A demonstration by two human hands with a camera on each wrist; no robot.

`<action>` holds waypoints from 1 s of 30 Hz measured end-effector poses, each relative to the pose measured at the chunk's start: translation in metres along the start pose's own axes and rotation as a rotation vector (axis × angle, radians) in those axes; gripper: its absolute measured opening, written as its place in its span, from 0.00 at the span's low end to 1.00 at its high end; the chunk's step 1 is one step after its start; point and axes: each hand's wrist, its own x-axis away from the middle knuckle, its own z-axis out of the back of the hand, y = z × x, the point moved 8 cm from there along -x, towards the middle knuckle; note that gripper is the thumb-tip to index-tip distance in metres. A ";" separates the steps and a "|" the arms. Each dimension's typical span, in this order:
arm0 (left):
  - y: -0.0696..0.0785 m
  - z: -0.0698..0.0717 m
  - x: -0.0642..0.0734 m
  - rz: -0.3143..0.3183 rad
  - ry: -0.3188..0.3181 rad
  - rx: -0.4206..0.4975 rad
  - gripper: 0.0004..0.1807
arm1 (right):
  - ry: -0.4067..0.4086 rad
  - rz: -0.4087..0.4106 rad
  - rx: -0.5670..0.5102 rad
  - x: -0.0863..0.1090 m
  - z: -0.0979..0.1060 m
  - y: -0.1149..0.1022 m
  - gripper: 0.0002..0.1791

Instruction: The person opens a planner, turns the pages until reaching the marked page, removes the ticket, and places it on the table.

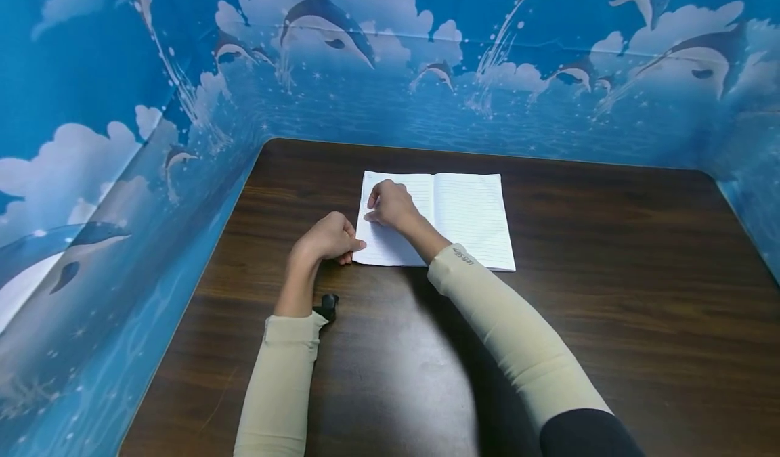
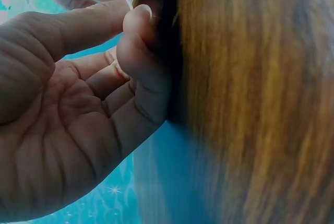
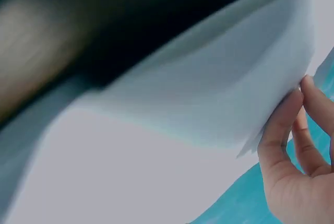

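An open notebook (image 1: 469, 220) with ruled white pages lies on the dark wooden table. At its lower left corner my left hand (image 1: 331, 237) pinches the edge between thumb and curled fingers; in the left wrist view only a sliver of white paper shows by the thumb tip. My right hand (image 1: 393, 205) reaches across the left page, fingers bent toward the outer edge. Seen from the right wrist, the fingers (image 3: 279, 125) and thumb pinch the edge of a page (image 3: 209, 93), which bows up from the one beneath.
The brown wooden table (image 1: 609, 274) extends to both sides and in front. A blue dolphin-print cloth (image 1: 390, 105) hangs behind it and along the left. A small black device (image 1: 328, 306) sits at the left wrist, by the pale sleeve (image 1: 280, 382).
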 end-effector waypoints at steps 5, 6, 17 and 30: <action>-0.002 -0.002 0.000 0.014 0.030 -0.037 0.20 | 0.013 0.011 0.057 0.008 0.020 0.028 0.16; -0.002 -0.002 0.000 0.016 0.034 -0.043 0.21 | 0.014 0.011 0.062 0.011 0.025 0.035 0.17; 0.002 0.001 -0.002 0.011 0.036 -0.096 0.23 | 0.051 -0.073 0.145 0.041 0.088 0.125 0.34; 0.002 0.000 -0.002 0.025 0.006 -0.070 0.23 | -0.013 -0.192 0.281 0.068 0.114 0.177 0.35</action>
